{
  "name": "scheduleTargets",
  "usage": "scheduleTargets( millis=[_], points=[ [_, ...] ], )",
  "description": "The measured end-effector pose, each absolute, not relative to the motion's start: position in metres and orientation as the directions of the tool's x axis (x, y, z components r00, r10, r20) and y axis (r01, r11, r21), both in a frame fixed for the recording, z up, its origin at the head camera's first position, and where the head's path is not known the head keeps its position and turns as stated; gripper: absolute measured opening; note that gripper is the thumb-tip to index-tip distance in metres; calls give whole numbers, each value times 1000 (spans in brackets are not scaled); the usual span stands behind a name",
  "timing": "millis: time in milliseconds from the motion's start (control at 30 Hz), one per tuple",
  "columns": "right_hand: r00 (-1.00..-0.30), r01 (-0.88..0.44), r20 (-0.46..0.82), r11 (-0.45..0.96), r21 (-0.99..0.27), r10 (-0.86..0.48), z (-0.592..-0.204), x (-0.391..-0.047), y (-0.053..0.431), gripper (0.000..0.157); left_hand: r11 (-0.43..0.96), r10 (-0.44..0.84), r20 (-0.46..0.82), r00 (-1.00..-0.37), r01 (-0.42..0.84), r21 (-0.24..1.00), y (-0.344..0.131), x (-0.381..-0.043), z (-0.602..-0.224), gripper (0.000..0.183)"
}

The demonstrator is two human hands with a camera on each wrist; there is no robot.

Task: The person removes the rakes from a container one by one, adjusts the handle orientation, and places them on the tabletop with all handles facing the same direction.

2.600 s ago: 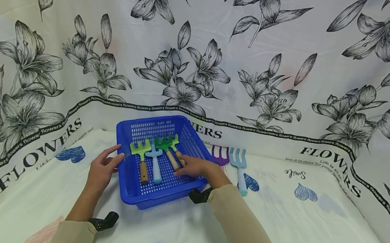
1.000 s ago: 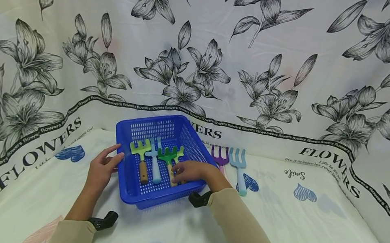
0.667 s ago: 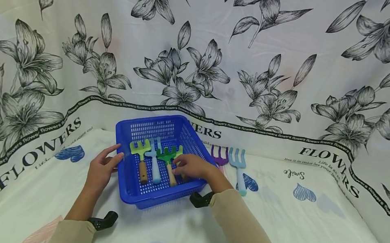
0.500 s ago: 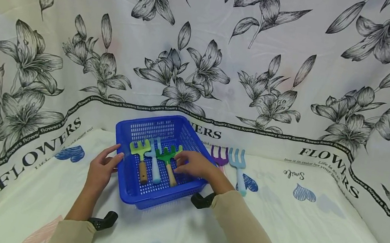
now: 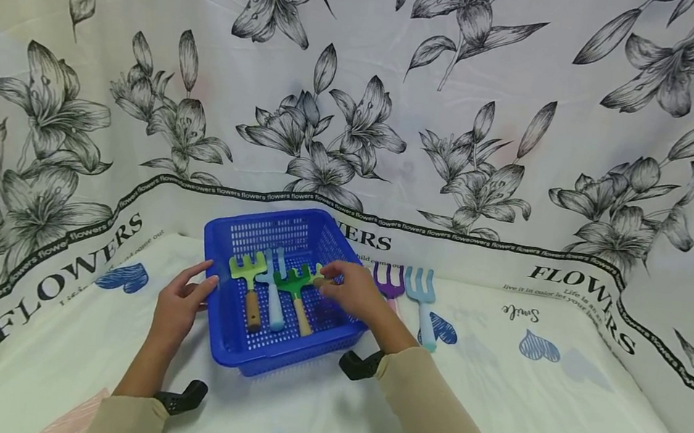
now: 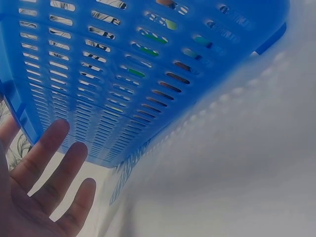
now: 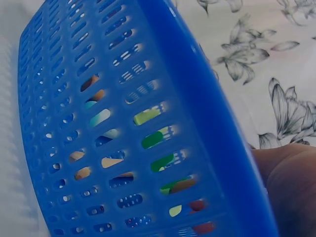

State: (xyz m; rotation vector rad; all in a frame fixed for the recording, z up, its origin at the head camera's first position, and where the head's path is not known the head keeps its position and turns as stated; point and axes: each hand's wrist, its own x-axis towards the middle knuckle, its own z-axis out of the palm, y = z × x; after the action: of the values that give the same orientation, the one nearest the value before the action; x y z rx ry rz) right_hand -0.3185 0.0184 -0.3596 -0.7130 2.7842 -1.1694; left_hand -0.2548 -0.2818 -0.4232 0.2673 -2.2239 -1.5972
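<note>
A blue slotted plastic basket (image 5: 223, 346) holds several small hand rakes. My left hand (image 5: 176, 304) holds its left rim, thumb at the top edge; in the left wrist view the other fingers (image 6: 54, 182) spread along the outer wall. My right hand (image 5: 353, 294) is inside, at the right, pinching a light-green rake (image 5: 317, 270), mostly hidden by the fingers. Left of it lie a dark-green rake with a wooden handle (image 5: 301, 316), a light-blue rake (image 5: 275, 309) and a yellow-green rake with a brown handle (image 5: 252, 310). In the right wrist view the basket wall (image 7: 113, 148) covers the rakes.
On the white patterned cloth, right of the basket, lie a purple rake (image 5: 390, 281) and a light-blue rake (image 5: 421, 303). A flower-printed curtain (image 5: 362, 101) hangs behind. Each wrist carries a black camera mount.
My right hand first shifted the dark-green rake toward the basket's near side, let it go, then moved up and right to the light-green rake. My left hand has stayed on the rim.
</note>
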Motion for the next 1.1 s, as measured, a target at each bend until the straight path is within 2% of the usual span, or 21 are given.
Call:
scheduleTargets(
  millis=[267, 733, 1100],
  points=[
    [-917, -370, 174, 605, -705, -359, -357, -316, 18, 22, 342, -379, 201, -903, 65, 937, -282, -254, -423, 56],
    [-913, -402, 279, 542, -738, -297, -359, -314, 19, 20, 323, -378, 188, -907, 61, 945, -282, -253, -423, 57],
    [-914, -403, 370, 504, -764, -170, -361, -309, 22, 20, 322, -367, 188, -911, 65, 944, -282, -254, -423, 57]
  ],
)
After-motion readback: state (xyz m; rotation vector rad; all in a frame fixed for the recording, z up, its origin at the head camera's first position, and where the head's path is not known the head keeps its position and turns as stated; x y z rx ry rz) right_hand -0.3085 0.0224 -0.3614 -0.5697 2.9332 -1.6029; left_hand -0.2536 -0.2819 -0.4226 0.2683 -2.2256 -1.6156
